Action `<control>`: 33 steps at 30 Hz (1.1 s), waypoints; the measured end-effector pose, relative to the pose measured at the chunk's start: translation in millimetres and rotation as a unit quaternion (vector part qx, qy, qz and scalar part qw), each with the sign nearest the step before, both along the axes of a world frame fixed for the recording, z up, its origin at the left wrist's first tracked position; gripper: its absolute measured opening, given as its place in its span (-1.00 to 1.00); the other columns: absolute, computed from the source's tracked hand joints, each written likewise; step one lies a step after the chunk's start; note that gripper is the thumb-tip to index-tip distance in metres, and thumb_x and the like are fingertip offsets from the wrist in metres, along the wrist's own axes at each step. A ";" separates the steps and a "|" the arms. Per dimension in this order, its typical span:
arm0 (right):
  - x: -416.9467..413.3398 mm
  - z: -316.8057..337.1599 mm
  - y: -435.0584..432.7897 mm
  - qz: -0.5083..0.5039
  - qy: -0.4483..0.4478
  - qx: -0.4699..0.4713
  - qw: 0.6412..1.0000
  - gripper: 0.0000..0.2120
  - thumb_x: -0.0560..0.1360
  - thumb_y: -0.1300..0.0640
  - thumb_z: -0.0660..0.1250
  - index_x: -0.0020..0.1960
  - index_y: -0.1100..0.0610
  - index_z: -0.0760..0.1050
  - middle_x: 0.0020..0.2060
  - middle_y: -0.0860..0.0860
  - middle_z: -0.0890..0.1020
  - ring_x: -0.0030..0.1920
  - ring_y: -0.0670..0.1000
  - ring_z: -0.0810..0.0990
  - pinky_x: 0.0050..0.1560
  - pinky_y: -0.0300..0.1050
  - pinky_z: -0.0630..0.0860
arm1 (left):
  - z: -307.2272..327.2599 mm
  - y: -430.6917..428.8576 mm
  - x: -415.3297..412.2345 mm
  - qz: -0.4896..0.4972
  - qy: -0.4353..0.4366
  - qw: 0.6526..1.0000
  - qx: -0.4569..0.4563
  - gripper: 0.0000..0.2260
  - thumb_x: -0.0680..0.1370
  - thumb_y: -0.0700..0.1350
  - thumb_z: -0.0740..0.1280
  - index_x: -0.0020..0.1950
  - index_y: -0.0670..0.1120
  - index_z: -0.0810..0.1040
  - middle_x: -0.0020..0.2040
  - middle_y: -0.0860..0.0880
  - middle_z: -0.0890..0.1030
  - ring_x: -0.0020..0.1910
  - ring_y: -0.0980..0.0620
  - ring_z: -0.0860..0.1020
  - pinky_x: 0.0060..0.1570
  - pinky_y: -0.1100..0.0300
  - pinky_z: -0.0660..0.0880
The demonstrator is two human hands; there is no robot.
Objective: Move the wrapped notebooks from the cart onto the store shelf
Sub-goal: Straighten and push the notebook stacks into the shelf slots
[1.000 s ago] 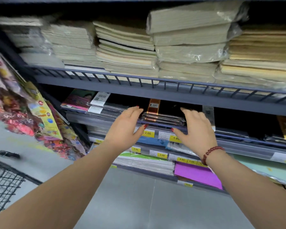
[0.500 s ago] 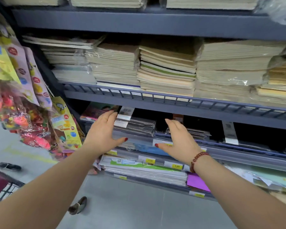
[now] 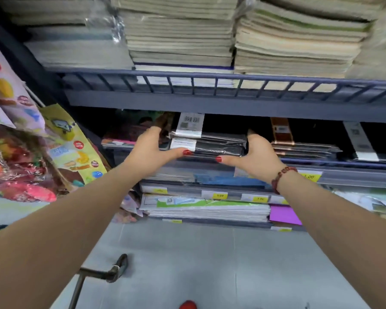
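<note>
Two wide grips, left hand (image 3: 151,148) and right hand (image 3: 257,156) pressed flat against ends of wrapped notebooks (image 3: 218,144), stacked on store shelf (image 3: 334,164).

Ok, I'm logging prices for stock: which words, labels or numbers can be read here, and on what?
"1.00", blurred, on the yellow price tag on the upper shelf rail.
"3.00" or "5.00", first digit unsure, on the lower yellow tag one rail down.
Too blurred to read: the neighbouring tag, the barcode label on the wrapped notebooks, the hanging packets.
</note>
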State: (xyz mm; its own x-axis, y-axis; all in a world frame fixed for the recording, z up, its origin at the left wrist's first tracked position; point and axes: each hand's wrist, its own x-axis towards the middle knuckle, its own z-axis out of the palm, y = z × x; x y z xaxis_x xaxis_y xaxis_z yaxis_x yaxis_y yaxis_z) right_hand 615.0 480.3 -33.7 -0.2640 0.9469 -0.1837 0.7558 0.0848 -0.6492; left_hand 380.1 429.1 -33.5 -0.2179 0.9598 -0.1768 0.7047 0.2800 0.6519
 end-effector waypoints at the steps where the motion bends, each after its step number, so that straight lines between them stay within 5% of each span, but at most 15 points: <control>1: -0.3 -1.5 1.1 -0.007 0.003 0.002 1.000 -0.27 0.28 -0.13 0.52 0.24 0.31 0.41 0.06 0.15 0.58 0.09 0.11 0.54 -0.02 -0.21 0.43 | -0.8 2.8 -1.2 0.006 -0.028 1.000 -0.002 -0.17 0.21 0.37 0.45 0.24 -0.18 0.40 0.23 -0.15 0.53 0.20 -0.12 0.52 0.20 -0.09 0.47; 6: -5.1 -9.6 6.3 -0.063 0.046 0.036 0.996 -0.25 0.30 -0.14 0.50 0.29 0.32 0.43 0.05 0.12 0.60 -0.02 0.00 0.52 -0.04 -0.25 0.42 | -4.7 19.7 -6.0 0.000 -0.062 0.998 0.019 -0.28 0.12 0.45 0.45 0.02 -0.03 0.44 0.00 -0.10 0.64 -0.15 0.01 0.60 -0.12 -0.13 0.61; 9: -9.0 -14.0 5.6 -0.094 0.074 0.048 0.992 -0.27 0.32 -0.14 0.49 0.30 0.30 0.43 -0.01 0.12 0.61 -0.12 -0.01 0.51 -0.14 -0.24 0.41 | 2.0 22.4 0.4 -0.002 -0.059 0.997 0.055 -0.36 0.27 0.23 0.51 0.27 0.05 0.47 -0.01 0.01 0.60 -0.15 -0.01 0.59 -0.04 0.05 0.58; 12: -9.7 -14.9 2.2 -0.107 0.098 0.042 0.989 -0.20 0.36 -0.08 0.47 0.42 0.30 0.28 0.17 0.20 0.57 0.15 0.12 0.57 0.03 -0.23 0.44 | 3.0 19.8 3.2 0.000 -0.016 0.998 0.065 -0.25 0.13 0.49 0.35 0.06 -0.05 0.52 -0.09 -0.16 0.66 -0.19 -0.14 0.63 -0.09 -0.08 0.59; 15: -5.3 -14.0 -0.6 -0.077 0.136 0.003 0.988 -0.05 0.27 -0.12 0.50 0.47 0.28 0.17 0.39 0.13 0.39 0.36 0.11 0.41 0.26 -0.18 0.38 | -4.2 16.1 -0.2 -0.017 -0.018 0.999 0.022 -0.12 -0.04 0.59 0.31 -0.08 -0.11 0.46 -0.06 -0.09 0.61 -0.04 -0.12 0.61 0.01 -0.13 0.57; 17: -2.6 -13.7 -1.7 -0.046 0.128 -0.005 0.991 0.09 0.15 -0.16 0.51 0.49 0.26 0.12 0.44 0.11 0.31 0.40 0.09 0.34 0.35 -0.12 0.33 | -6.2 12.6 2.1 -0.046 -0.019 0.999 -0.009 -0.07 -0.06 0.48 0.39 0.08 -0.15 0.49 0.07 -0.07 0.58 0.09 -0.05 0.55 0.12 -0.06 0.54; 22: 0.0 -22.0 1.7 -0.053 0.148 0.008 0.987 -0.03 0.27 -0.03 0.52 0.49 0.27 0.11 0.45 0.12 0.30 0.41 0.10 0.33 0.34 -0.12 0.32 | -16.1 15.4 4.1 -0.033 -0.087 0.995 0.029 -0.59 0.21 0.09 0.57 -0.10 0.00 0.48 0.03 0.01 0.61 0.04 0.08 0.55 0.12 0.14 0.51; 25: -1.1 -24.4 1.4 -0.064 0.158 0.024 0.985 -0.08 0.28 -0.06 0.51 0.47 0.29 0.19 0.40 0.13 0.37 0.38 0.08 0.37 0.36 -0.08 0.34 | -20.2 17.6 8.1 -0.023 -0.102 0.993 0.050 -0.62 0.29 -0.04 0.57 -0.04 -0.07 0.48 -0.03 0.07 0.53 0.00 0.11 0.52 0.06 0.22 0.47; 31: -4.3 -32.4 4.0 -0.099 0.126 0.078 0.984 -0.20 0.32 -0.12 0.49 0.38 0.31 0.35 0.17 0.20 0.58 0.18 0.12 0.57 0.20 0.09 0.52 | -29.6 20.5 10.9 0.050 -0.101 0.991 0.073 -0.11 0.01 0.44 0.47 -0.04 -0.31 0.55 -0.01 -0.21 0.66 0.01 -0.15 0.62 0.05 -0.17 0.56; 33: -6.5 -31.9 2.8 -0.113 0.102 0.102 0.983 -0.24 0.36 -0.10 0.48 0.38 0.31 0.34 0.03 0.30 0.62 0.08 0.20 0.60 0.10 0.16 0.56 | -29.2 23.4 12.2 0.070 -0.114 0.989 0.061 -0.26 0.03 0.39 0.51 -0.21 -0.25 0.51 -0.12 -0.17 0.64 -0.05 -0.11 0.61 0.05 -0.20 0.55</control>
